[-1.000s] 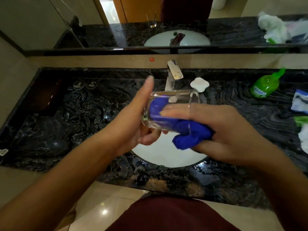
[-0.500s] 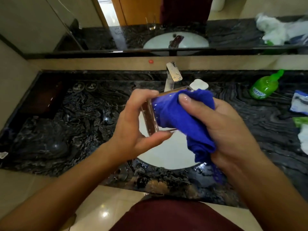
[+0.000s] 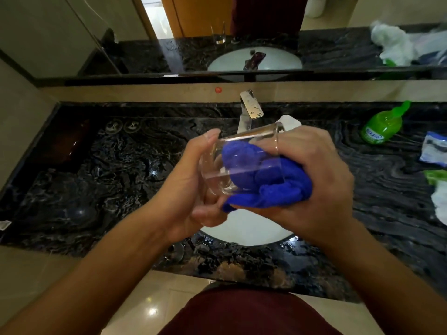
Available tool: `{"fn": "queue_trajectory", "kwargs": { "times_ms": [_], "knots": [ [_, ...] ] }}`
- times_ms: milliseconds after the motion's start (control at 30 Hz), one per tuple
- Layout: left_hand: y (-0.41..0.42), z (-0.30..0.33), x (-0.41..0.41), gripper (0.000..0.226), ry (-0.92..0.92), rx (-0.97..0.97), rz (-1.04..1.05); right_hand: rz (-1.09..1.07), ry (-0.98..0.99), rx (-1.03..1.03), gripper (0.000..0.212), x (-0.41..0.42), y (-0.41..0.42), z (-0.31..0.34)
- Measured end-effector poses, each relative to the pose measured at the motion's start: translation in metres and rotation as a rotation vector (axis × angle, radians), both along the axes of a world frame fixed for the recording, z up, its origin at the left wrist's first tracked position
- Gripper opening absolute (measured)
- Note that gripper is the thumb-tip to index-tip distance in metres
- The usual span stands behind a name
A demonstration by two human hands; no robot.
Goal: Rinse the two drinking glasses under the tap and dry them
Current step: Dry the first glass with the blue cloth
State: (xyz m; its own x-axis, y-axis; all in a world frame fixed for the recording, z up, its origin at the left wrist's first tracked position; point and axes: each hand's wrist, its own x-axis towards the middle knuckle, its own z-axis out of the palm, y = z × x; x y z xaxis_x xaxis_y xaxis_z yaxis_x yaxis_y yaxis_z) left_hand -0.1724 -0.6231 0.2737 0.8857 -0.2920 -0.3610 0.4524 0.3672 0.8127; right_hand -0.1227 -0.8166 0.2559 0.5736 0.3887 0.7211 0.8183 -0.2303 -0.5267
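Over the white basin [image 3: 244,232] I hold a clear drinking glass [image 3: 244,141] on its side, mouth to the right. My left hand [image 3: 193,184] grips its base end. A blue cloth [image 3: 266,187] is stuffed into the glass, and my right hand [image 3: 312,180] is closed on the cloth's outer part at the rim. A second glass [image 3: 219,32] shows only as a reflection in the mirror. The chrome tap [image 3: 250,108] stands behind the glass, with no water running that I can see.
Dark marble counter [image 3: 108,177] surrounds the basin. A green bottle [image 3: 383,125] lies at the right, with packets and white plastic [image 3: 435,151] near the right edge. A white soap dish [image 3: 290,120] sits behind my right hand. Two round marks [image 3: 123,126] lie at the back left.
The cloth, which half a second ago covered the glass's outside, is now pushed inside it. The glass has turned so its side faces me, and my right hand closed around the cloth.
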Motion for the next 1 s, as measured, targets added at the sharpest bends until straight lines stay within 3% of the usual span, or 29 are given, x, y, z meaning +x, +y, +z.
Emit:
{"fn": "queue_trajectory", "kwargs": {
  "times_ms": [100, 200, 333, 400, 467, 533, 567, 633, 667, 700, 767, 833, 900, 1000],
  "knots": [
    [-0.007, 0.003, -0.004, 0.058, -0.048, 0.170, 0.058, 0.091, 0.430, 0.122, 0.043, -0.004, 0.001, 0.007],
    [-0.008, 0.004, -0.008, 0.029, -0.408, 0.556, 0.162, 0.167, 0.870, 0.380, 0.021, -0.008, 0.003, 0.023],
    [0.010, -0.004, -0.005, 0.068, -0.861, 0.983, 0.022, 0.262, 1.307, 0.462, 0.017, -0.004, -0.001, 0.031],
    [0.016, -0.005, 0.003, 0.071, -1.086, 1.211, -0.022, 0.313, 1.426, 0.441, 0.015, 0.002, -0.005, 0.028],
    [0.021, -0.009, 0.009, 0.065, -1.256, 1.322, -0.062, 0.341, 1.468, 0.430, 0.019, 0.006, -0.006, 0.024],
    [0.023, -0.015, 0.009, 0.062, -1.179, 1.220, -0.091, 0.305, 1.422, 0.453, 0.018, 0.004, -0.006, 0.016],
    [0.021, -0.017, 0.009, 0.062, -0.994, 1.078, -0.101, 0.279, 1.343, 0.456, 0.018, 0.001, -0.007, 0.012],
    [0.014, -0.016, 0.011, 0.056, -0.440, 0.685, -0.097, 0.232, 1.050, 0.361, 0.025, -0.007, -0.006, 0.004],
    [0.011, -0.016, 0.013, 0.055, -0.250, 0.548, -0.084, 0.223, 0.898, 0.263, 0.030, -0.010, -0.005, -0.001],
    [0.008, -0.017, 0.012, 0.056, -0.192, 0.515, -0.059, 0.237, 0.775, 0.173, 0.034, -0.013, -0.005, -0.006],
    [0.004, -0.016, 0.003, 0.044, -0.273, 0.552, 0.013, 0.281, 0.650, 0.052, 0.040, -0.014, -0.005, -0.010],
    [0.004, -0.010, -0.006, 0.037, -0.471, 0.677, 0.061, 0.292, 0.696, 0.016, 0.043, -0.012, -0.006, -0.006],
    [0.008, -0.013, -0.008, 0.049, -0.703, 0.837, 0.068, 0.336, 0.924, 0.101, 0.039, -0.009, -0.007, 0.002],
    [0.011, -0.015, -0.002, 0.068, -0.998, 1.015, 0.058, 0.456, 1.332, 0.396, 0.031, -0.008, -0.005, 0.009]
  ]
}}
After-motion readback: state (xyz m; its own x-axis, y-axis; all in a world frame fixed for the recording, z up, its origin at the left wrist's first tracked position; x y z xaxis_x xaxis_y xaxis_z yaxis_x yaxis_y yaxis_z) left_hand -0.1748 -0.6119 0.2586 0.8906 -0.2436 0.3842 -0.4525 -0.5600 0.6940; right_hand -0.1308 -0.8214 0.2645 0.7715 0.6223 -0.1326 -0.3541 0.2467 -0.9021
